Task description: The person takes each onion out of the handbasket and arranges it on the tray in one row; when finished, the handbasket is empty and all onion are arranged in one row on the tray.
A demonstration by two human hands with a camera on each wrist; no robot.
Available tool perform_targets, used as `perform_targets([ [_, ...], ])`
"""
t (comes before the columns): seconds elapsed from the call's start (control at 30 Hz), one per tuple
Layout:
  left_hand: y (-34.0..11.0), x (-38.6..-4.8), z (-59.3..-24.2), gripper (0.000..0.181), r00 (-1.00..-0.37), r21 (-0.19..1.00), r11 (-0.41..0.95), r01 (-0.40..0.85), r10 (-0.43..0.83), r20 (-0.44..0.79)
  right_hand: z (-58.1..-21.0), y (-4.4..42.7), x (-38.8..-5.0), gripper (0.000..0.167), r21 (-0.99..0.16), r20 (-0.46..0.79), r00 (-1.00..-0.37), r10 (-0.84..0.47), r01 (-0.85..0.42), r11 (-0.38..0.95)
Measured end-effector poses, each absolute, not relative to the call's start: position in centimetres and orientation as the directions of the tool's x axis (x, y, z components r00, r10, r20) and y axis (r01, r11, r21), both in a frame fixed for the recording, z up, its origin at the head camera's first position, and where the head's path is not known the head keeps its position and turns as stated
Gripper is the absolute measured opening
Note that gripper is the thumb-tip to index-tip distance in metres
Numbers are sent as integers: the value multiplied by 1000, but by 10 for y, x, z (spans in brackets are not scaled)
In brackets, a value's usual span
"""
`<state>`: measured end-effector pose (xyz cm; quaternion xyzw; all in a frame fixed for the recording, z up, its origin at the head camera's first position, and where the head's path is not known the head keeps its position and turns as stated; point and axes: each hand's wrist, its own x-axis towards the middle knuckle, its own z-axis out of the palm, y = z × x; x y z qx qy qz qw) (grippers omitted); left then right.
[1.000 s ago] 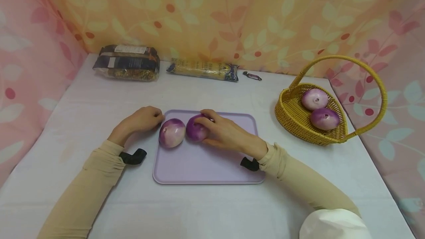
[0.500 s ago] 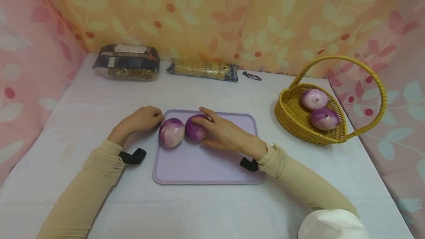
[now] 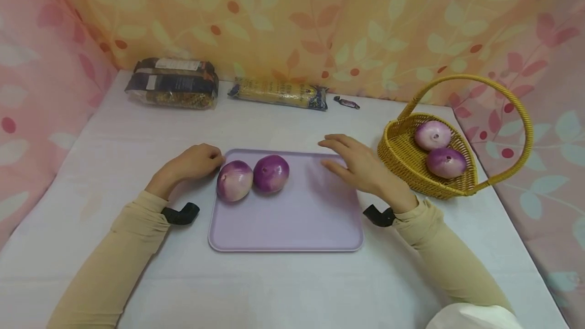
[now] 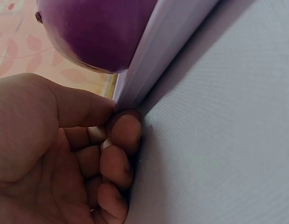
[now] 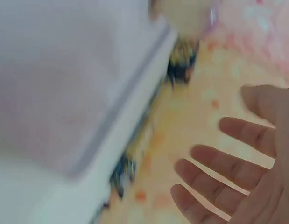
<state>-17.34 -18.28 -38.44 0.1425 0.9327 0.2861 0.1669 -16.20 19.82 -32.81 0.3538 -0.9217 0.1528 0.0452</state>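
Note:
Two purple onions lie side by side on a lilac tray (image 3: 292, 227): a paler onion (image 3: 235, 181) at its upper left corner and a darker onion (image 3: 271, 173) just right of it. My left hand (image 3: 196, 161) pinches the tray's left rim near the far corner; the left wrist view has the thumb on the edge and the fingers curled against the tablecloth. Fingers spread, my right hand (image 3: 358, 164) hovers over the tray's right side and holds nothing. Part of one onion (image 4: 97, 32) shows above the rim in the left wrist view.
On the right stands a yellow wicker basket (image 3: 402, 174) with a tall handle, holding a pale onion (image 3: 432, 135) and a purple onion (image 3: 446, 162). Along the back lie a pasta bag (image 3: 173, 83), a long yellow packet (image 3: 279, 93) and a small wrapped candy (image 3: 347, 102).
My right hand has let go of the darker onion and moved right, away from it. That onion stays beside the paler one. The left hand keeps its place on the tray.

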Motion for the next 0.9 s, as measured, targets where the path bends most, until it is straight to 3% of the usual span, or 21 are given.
perform_targets([
  [0.13,-183,-173,-384,31,-906,584,795,167,357,-227,-317,236,-167,29,-170,308,-765,-566,-629,758],
  [0.4,-182,-172,-381,30,-907,582,795,170,357,-223,-300,324,-171,25,-43,372,-876,-308,-348,937],
  [0.6,-181,-172,-378,31,-908,576,797,183,362,-213,-297,366,-171,44,27,181,-981,-72,-69,997],
  [0.73,-181,-173,-381,31,-908,577,795,187,364,-208,-300,375,-170,56,34,63,-997,42,44,998],
  [0.9,-181,-173,-383,31,-907,581,794,178,362,-216,-305,383,-173,84,41,-114,-981,155,152,988],
])
